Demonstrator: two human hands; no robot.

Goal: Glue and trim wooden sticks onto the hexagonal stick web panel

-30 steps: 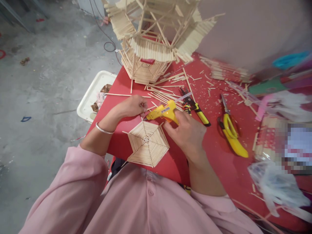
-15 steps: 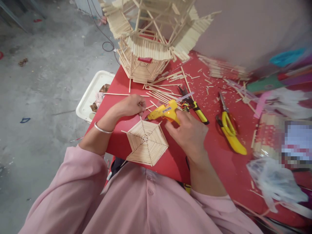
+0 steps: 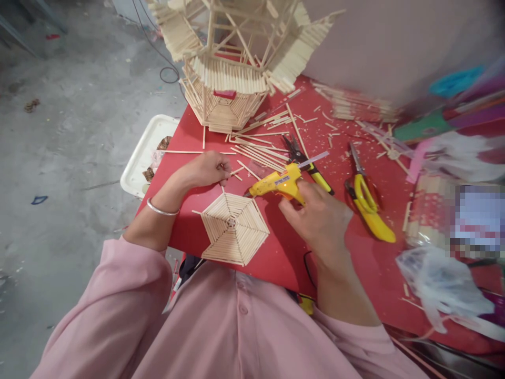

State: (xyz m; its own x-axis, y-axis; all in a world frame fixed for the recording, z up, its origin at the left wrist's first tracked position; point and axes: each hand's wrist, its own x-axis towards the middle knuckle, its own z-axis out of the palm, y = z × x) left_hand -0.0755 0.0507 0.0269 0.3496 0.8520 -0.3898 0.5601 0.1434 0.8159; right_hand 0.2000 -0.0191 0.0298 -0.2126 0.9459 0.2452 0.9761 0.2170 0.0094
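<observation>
My right hand [image 3: 321, 218] is wrapped around the handle of a yellow glue gun [image 3: 278, 182], with a clear glue stick poking out of its back end. The gun's nozzle points left, close to the upper right corner of a flat hexagonal panel [image 3: 235, 229] made of thin wooden sticks. This panel lies on the table near my body, a few stick ends jutting past its edge. Just above its top corner, my left hand [image 3: 209, 169] has its fingers pinched together; what they grip is hidden. Short stick pieces [image 3: 237, 171] lie beside those fingertips.
A tall stick-built tower [image 3: 232, 73] stands at the back of the red table [image 3: 335, 273]. Loose sticks [image 3: 258, 155], pliers [image 3: 310, 163] and yellow-handled scissors [image 3: 366, 200] lie to the right. Plastic bags [image 3: 437, 279] sit farther right; a white tray [image 3: 134, 168] is at left.
My right hand has moved the glue gun rightward, its nozzle going from the panel's top edge toward the upper right corner. My left hand stays near the top corner. The view has shifted slightly.
</observation>
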